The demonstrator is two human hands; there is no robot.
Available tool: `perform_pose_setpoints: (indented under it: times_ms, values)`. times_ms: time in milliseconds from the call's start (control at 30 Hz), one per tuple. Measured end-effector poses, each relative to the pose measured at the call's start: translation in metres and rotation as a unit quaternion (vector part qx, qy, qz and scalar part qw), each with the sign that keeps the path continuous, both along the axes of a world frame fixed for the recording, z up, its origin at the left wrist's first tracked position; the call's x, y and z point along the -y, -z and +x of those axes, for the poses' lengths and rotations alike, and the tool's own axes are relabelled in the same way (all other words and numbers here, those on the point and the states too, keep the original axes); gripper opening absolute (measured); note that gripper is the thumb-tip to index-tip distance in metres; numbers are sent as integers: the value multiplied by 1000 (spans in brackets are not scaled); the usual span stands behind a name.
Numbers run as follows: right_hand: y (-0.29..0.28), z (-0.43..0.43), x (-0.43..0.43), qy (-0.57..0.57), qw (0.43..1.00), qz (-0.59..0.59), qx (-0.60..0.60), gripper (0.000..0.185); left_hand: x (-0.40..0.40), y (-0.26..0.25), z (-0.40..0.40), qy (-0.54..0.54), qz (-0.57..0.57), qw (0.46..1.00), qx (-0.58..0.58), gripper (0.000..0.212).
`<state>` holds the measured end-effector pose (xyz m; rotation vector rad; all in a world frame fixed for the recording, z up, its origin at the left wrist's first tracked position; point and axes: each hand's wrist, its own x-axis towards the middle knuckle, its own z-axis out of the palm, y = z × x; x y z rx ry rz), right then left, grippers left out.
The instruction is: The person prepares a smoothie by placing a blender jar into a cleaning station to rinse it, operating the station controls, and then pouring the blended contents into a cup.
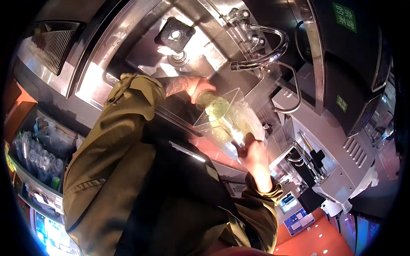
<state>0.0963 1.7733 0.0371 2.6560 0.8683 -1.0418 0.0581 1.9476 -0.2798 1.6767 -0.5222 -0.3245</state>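
My left hand [200, 89] reaches over the steel sink [141, 68] with its fingers closed around a green, rough-textured item [217, 107] at the mouth of a clear rectangular plastic container [248, 120]. Whether this item is a scrubbing pad or something else cannot be told. The container is tilted, with its open mouth towards my left hand, and whitish streaks or foam show on its walls. My right hand [254, 153] grips the container's near side, where glare hides some detail. Both my sleeves are olive-brown.
A chrome faucet [259, 62] curves over the sink, whose drain [178, 59] lies beside a black square object [175, 34]. Right of the sink stands a grey metal machine [320, 128]. Plastic-wrapped clear cups [40, 160] fill a bin at left.
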Motion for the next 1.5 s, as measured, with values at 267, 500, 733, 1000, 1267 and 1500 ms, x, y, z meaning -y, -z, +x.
perform_pose_setpoints:
  times_ms: [267,500,733,1000,1267,1500]
  values:
    - [2,-3,7,-38,999,-25,-27,23,1,-24,-9,-28,-26,999,-19,68]
    - [0,-1,-3,-62,998,-21,-24,17,1,7,0,53,40,998,-18,67]
    - [6,0,13,-105,993,-28,-42,29,4,0,-4,-3,-42,999,-20,60]
    - [7,12,-18,-12,986,-154,-61,39,9,-11,-5,-25,42,999,-12,69]
    - [12,6,-1,-31,994,-84,-58,27,12,4,0,20,32,999,11,73]
    - [15,-6,15,-23,997,-55,-47,20,18,7,-6,66,-5,997,-40,78]
